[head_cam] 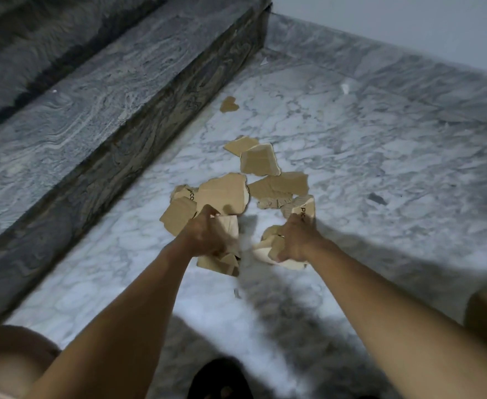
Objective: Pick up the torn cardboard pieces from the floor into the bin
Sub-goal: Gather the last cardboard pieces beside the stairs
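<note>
Now two hands work a heap of cardboard pieces [222, 194] on the floor [380, 156]. The left hand [207, 233] and right hand [297, 241] each have fingers curled round several scraps. Roughly eight more overlap, and one lone piece [228, 105] lies apart. One step [121, 125] borders the heap's left, with open floor to its right.

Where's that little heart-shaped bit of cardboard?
In the head view, the heart-shaped cardboard piece lies on the marble floor, beyond the main pile, beside the stone step at left.

An indoor landing at the foot of a staircase. A white-veined marble floor [351, 133] meets broad grey stone steps [107, 105], with a plain pale wall [409, 18] behind.
</note>
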A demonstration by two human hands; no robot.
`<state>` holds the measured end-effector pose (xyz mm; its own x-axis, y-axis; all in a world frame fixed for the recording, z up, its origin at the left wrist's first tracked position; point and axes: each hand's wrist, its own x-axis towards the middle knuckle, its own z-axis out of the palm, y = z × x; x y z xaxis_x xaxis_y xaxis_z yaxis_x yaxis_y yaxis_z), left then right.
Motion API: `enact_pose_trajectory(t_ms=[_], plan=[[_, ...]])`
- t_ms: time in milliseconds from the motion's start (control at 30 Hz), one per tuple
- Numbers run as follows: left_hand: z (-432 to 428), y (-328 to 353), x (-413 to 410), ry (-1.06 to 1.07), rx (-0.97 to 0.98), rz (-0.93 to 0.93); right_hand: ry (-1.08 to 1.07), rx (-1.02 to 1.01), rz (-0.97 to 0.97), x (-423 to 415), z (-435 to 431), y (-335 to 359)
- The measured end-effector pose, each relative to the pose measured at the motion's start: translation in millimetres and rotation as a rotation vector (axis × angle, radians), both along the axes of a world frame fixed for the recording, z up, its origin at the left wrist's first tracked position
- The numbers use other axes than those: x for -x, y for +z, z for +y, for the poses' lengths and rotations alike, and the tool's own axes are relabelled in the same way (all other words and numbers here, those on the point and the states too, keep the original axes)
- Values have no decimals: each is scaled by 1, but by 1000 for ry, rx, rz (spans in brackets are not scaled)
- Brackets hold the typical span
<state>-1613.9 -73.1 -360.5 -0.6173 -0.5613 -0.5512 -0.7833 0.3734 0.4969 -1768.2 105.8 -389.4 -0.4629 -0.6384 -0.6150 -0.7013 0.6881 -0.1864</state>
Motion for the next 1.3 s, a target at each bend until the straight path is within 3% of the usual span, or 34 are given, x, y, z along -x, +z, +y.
enact_pose_trajectory(t_ms=[67, 200, 300, 467, 600, 833, 1067, 1133, 1300], plan=[[-3, -1, -8, 52, 70, 13, 33, 22, 89, -13, -3, -12], [3, -8, -20, 75, 152, 23, 14, 107, 76, -19, 0, -20], [2, -6, -20, 138, 87, 33, -21, 60, 91, -17, -3, -20], [-26, -3, -20, 59, 56, -100, -109, 24, -182, -5, -8, -17], [-65, 16, -21, 13, 22, -102, -135, 76, -208, 17, -40, 8], [-125, 28, -27, 103, -32, -204, 153, -1, -40, 36, -145, 57], [-121, -36, -16, 75, 184, -164, 357, -84, 81, 28, -196, 6], [-117, -38, -21, 92, 156, -161, 363, -43, 100, 21, -190, -3], [-105, -43, -26, 285, 120, -82, 305, 308, 201, 13, -171, 3]])
